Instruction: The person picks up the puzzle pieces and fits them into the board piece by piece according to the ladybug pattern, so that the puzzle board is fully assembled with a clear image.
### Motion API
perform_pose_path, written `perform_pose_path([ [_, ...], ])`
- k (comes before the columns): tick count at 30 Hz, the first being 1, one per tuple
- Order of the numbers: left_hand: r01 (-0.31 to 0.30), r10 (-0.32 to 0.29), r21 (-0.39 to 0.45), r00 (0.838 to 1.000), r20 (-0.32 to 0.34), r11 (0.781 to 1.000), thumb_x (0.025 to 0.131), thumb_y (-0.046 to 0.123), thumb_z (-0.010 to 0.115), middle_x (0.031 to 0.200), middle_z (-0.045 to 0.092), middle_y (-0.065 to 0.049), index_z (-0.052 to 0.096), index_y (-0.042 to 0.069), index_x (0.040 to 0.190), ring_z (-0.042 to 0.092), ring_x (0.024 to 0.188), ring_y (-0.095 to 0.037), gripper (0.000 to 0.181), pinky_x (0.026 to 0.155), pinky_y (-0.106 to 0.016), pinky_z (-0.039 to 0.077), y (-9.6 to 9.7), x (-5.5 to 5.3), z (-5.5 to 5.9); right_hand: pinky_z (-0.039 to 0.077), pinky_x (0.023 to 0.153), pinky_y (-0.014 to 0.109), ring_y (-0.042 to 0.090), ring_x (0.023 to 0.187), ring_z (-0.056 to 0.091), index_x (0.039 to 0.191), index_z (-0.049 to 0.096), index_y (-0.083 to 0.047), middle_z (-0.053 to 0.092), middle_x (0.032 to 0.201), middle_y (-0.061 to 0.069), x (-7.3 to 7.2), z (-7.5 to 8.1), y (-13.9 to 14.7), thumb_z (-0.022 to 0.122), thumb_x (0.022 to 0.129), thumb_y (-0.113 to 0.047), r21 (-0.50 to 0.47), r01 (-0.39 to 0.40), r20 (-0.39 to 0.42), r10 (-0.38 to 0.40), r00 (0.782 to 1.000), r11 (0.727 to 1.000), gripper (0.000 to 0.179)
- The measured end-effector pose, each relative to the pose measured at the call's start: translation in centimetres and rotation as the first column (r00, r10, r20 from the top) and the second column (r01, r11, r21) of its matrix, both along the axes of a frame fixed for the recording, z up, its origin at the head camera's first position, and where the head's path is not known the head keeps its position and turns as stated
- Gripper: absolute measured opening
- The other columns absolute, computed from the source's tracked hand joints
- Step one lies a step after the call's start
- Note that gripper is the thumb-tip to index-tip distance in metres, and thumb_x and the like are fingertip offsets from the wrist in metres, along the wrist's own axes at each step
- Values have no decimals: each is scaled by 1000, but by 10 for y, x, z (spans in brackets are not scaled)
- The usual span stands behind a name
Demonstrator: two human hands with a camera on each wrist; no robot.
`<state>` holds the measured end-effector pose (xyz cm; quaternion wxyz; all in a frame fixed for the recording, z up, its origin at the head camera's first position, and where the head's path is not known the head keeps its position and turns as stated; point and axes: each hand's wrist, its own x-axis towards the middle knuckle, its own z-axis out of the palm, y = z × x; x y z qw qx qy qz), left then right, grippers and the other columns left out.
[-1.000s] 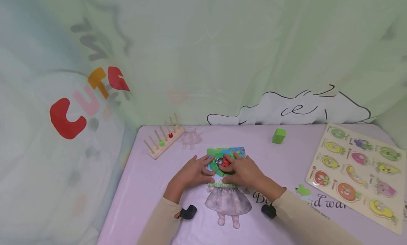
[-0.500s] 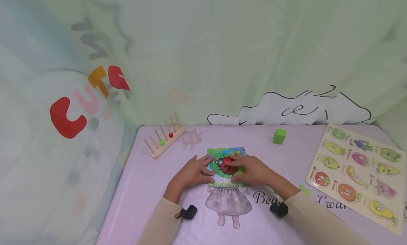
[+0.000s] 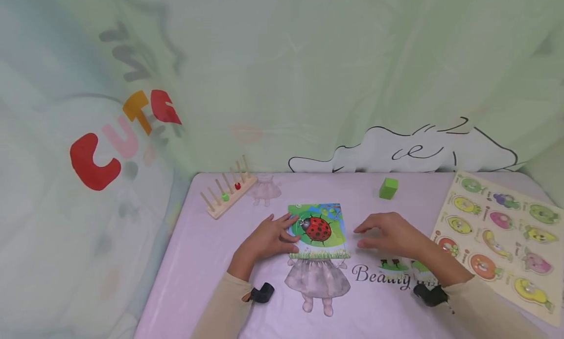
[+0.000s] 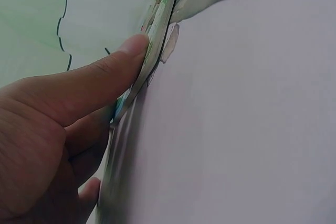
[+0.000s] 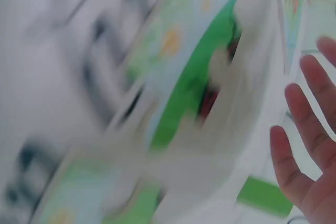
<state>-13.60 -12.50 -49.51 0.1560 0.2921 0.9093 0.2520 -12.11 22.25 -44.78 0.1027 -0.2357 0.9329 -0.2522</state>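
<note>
A square ladybug jigsaw puzzle [image 3: 319,230] lies in the middle of the table, its picture whole and visible seams running through it. My left hand [image 3: 266,238] rests on the puzzle's left edge, fingers spread over it. In the left wrist view the thumb [image 4: 110,77] lies along the puzzle's edge [image 4: 156,51]. To the right of the puzzle my right hand [image 3: 392,236] is apart from it, holding nothing, fingers extended. Beneath the right forearm lie loose puzzle pieces [image 3: 393,265], partly hidden; the right wrist view shows a blurred piece with a green patch [image 5: 181,98].
A wooden peg rack [image 3: 233,197] with a green and a red bead stands at the back left. Behind the right hand is a green block [image 3: 388,188]. A fruit and vegetable peg board [image 3: 478,236] covers the right side. Printed fabric hangs behind the table.
My right hand has drawn off the puzzle toward the right, uncovering the ladybug and now passing over the loose pieces. The left hand has stayed at the left edge.
</note>
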Motion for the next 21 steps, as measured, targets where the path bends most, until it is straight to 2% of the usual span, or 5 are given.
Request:
perform_pose_path([
  [5, 3, -3, -21, 1000, -3, 1000, 88, 43, 77, 162, 41, 3, 75, 22, 122, 29, 156, -20, 41, 128, -54, 15, 1, -1, -1, 53, 87, 39, 15, 98, 64, 99, 81, -28, 72, 101, -14, 7, 0, 23, 89, 75, -39, 86, -31, 34, 29, 999, 996, 28],
  [9, 3, -3, -31, 1000, -4, 1000, 88, 44, 77, 162, 41, 3, 75, 22, 123, 29, 156, -20, 41, 128, -54, 15, 0, -1, -2, 51, 88, 41, 16, 100, 61, 93, 80, -33, 70, 102, -15, 13, -5, 35, 91, 70, -42, 119, -52, 45, 47, 998, 992, 27],
  [15, 10, -10, -31, 1000, -9, 999, 88, 43, 77, 162, 41, 2, 75, 21, 122, 29, 156, -21, 41, 127, -54, 16, 0, -2, -3, 50, 90, 41, 14, 101, 57, 85, 74, -41, 64, 99, -20, 20, -13, 46, 93, 65, -42, 137, -66, 49, 59, 997, 988, 27],
  [21, 9, -9, -23, 1000, -8, 1000, 88, 43, 77, 162, 41, 1, 75, 21, 122, 29, 156, -22, 41, 127, -56, 15, 0, -1, -2, 48, 87, 41, 11, 101, 54, 81, 68, -46, 61, 102, -20, 22, -21, 47, 95, 61, -42, 179, -50, 52, 42, 998, 983, 34],
])
